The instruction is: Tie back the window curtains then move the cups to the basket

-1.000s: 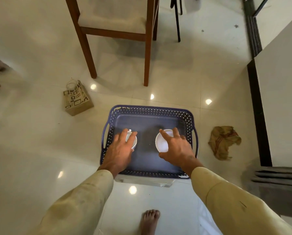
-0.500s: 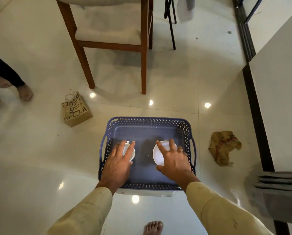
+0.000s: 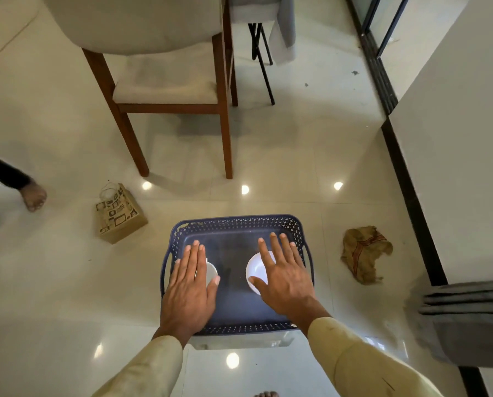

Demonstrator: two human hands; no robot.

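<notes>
**Two cups sit in the basket, with flat hands over them**

A blue basket (image 3: 236,223) with little holes in its walls sits on the shiny floor (image 3: 53,282). Two white cups are inside it. The left cup (image 3: 211,273) is in the left half of the basket. The right cup (image 3: 256,271) is in the right half, and its open top faces up. The cups are apart, with bare basket bottom between them.

The left hand (image 3: 189,290) is flat over the left cup. Its fingers are straight and close together, and it hides most of that cup. The right hand (image 3: 287,277) is flat over the right cup. Its fingers are straight and a little spread, and they point at the far wall of the basket. Neither hand grips anything. I cannot tell if the hands touch the cups or are just above them. Both arms wear pale sleeves (image 3: 368,365).

A grey curtain (image 3: 468,319) hangs in folds at the right edge of the view, next to a white wall. I cannot tell if it is tied.

A brown rag (image 3: 362,253) lies crumpled on the floor, to the right of the basket. A paper bag (image 3: 119,217) with black drawings stands on the floor, off the basket's far left corner. A wooden chair (image 3: 165,90) with a pale seat stands past the far side of the basket. Another person's bare foot (image 3: 34,196) is on the floor at the left edge of the view. A few toes (image 3: 265,393) show at the bottom edge.
</notes>
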